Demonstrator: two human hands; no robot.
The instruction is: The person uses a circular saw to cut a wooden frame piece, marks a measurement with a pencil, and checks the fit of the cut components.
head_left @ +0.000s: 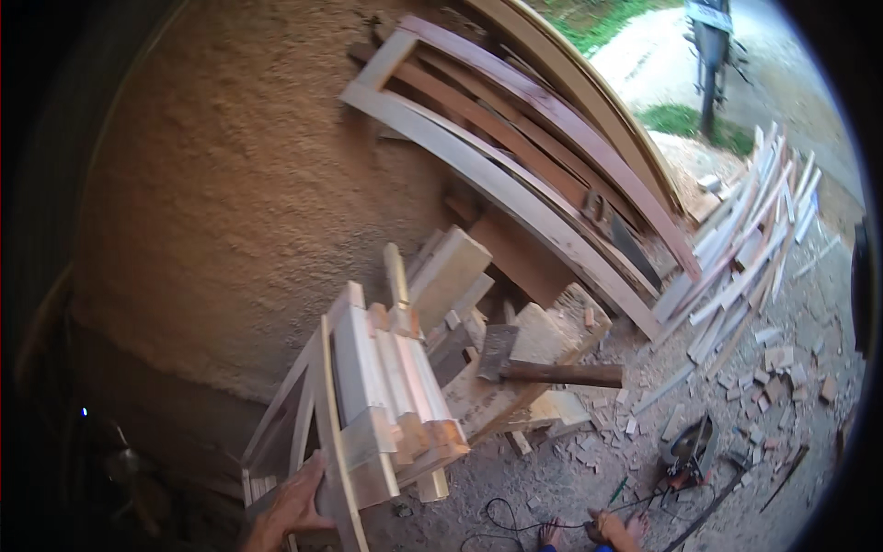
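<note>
Wooden frame (368, 396) gripped by left hand (290, 511).

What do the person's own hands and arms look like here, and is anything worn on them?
Only the left hand shows, at the lower edge. It is bare: no glove, ring or watch is visible, and no sleeve reaches the wrist. The fingers are uncovered. The right hand is out of view.

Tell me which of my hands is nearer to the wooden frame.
Left. The left hand grips the lower edge of the wooden frame. The right hand is out of view.
</note>
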